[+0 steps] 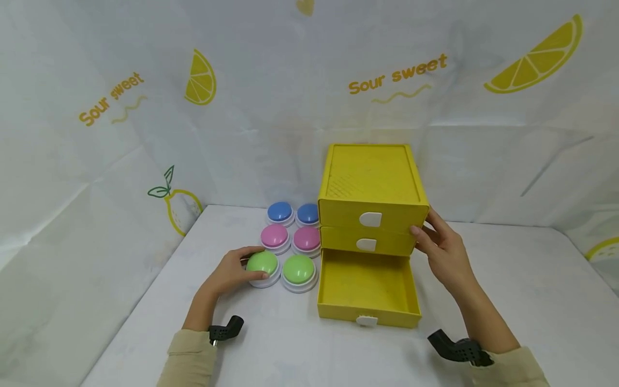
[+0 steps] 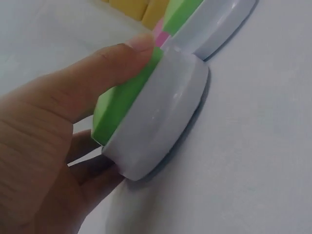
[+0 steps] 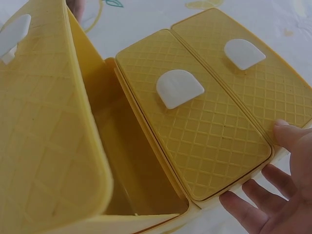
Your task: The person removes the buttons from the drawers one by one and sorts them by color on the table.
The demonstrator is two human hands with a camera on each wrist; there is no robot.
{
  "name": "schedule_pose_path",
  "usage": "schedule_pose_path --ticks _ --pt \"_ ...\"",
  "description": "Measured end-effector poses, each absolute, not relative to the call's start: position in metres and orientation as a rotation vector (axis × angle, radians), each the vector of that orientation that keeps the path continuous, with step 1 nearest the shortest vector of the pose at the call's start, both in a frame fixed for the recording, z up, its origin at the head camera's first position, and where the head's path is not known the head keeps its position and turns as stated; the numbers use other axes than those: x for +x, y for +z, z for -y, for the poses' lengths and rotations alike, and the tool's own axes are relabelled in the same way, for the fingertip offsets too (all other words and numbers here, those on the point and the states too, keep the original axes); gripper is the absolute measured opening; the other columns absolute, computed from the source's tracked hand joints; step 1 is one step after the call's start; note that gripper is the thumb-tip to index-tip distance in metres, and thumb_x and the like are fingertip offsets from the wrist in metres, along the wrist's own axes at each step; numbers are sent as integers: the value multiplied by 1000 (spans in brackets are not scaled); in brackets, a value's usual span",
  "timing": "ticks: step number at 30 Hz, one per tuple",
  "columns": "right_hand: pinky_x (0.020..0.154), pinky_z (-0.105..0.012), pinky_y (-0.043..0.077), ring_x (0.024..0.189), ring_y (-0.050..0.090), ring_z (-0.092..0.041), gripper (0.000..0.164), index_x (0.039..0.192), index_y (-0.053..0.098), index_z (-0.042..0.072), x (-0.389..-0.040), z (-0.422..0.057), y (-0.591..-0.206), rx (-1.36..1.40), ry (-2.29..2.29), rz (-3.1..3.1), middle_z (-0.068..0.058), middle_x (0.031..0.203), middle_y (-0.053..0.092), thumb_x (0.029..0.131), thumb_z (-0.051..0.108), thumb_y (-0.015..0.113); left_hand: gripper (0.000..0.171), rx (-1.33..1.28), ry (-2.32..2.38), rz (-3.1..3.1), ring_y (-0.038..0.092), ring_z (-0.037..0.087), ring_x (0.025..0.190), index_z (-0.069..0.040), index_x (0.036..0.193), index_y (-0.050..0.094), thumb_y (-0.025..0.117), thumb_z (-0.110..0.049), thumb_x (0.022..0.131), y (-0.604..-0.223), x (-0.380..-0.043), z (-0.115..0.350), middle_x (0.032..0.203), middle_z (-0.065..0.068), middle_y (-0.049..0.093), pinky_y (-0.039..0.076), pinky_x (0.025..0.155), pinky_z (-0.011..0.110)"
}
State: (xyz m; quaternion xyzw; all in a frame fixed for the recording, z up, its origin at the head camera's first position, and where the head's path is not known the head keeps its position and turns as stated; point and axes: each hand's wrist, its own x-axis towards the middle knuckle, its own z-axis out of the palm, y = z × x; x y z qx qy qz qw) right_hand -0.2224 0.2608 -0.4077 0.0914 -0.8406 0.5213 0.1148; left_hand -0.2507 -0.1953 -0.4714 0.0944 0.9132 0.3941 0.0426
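My left hand (image 1: 235, 272) grips a round push button with a green dome (image 1: 262, 262) and white base, its thumb across the near side and its fingers around the far side. In the left wrist view the button's white base (image 2: 161, 112) stands close to the white tabletop. My right hand (image 1: 445, 251) holds the right edge of a yellow drawer cabinet (image 1: 372, 174), thumb on the front and fingers along the side. The cabinet's bottom drawer (image 1: 367, 285) is pulled out and holds nothing. Its upper two drawers, with white tabs (image 3: 180, 88), are closed.
A second green button (image 1: 298, 269) sits right of the held one. Behind stand two pink buttons (image 1: 274, 236) and two blue buttons (image 1: 279, 212), close to the cabinet's left side. A white lemon-print sheet (image 1: 271, 134) hangs behind the white table (image 1: 285, 344).
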Motion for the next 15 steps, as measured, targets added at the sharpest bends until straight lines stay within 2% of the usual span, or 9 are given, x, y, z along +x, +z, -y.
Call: schedule_pose_path --ticks 9,15 --pt "86 -7 51 141 47 -44 63 160 18 41 -222 -261 -407 256 1543 2469 -14 161 38 105 39 50 69 469 1153 -2868 52 36 137 -12 142 56 82 -38 84 -451 -244 185 147 13 57 45 112 55" --pt "86 -7 51 142 46 -44 63 160 19 40 -222 -261 -407 256 1549 2467 -14 161 38 105 39 50 56 643 1264 -2846 62 32 120 -10 135 62 81 -28 86 -429 -235 161 136 12 65 53 102 50"
